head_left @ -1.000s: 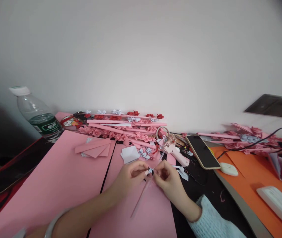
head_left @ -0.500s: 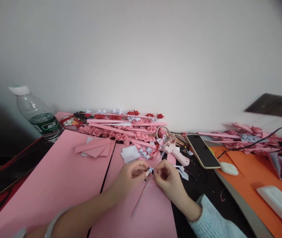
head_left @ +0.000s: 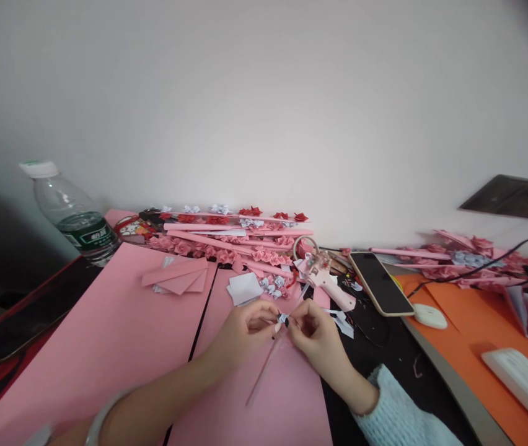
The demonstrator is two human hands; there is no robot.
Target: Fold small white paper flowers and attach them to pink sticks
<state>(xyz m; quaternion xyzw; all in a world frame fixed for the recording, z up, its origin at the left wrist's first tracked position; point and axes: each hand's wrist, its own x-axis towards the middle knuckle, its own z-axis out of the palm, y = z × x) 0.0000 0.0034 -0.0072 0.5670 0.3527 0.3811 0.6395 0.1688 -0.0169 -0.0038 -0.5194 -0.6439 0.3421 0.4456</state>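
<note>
Between my fingertips is a small white paper flower [head_left: 283, 318], pinched from both sides above the pink paper. My left hand [head_left: 250, 325] grips its left side, while my right hand [head_left: 313, 331] holds the right; the fingers of both are closed. A thin stick [head_left: 262, 375] slants down toward me from below the flower; whether it is joined to the flower I cannot tell. Just beyond my hands lie finished white paper flowers [head_left: 272, 286] and a stack of white paper squares [head_left: 244, 288]. A pink glue gun [head_left: 331, 288] rests past my right hand.
Pink sheets [head_left: 119, 347] cover the desk, with folded pink papers [head_left: 178, 275] on top. A water bottle [head_left: 75, 217] stands at left. Rows of paper roses [head_left: 217, 251] lie along the wall. To the right are a phone [head_left: 382, 285], a white mouse [head_left: 430, 316] and orange paper [head_left: 487, 347].
</note>
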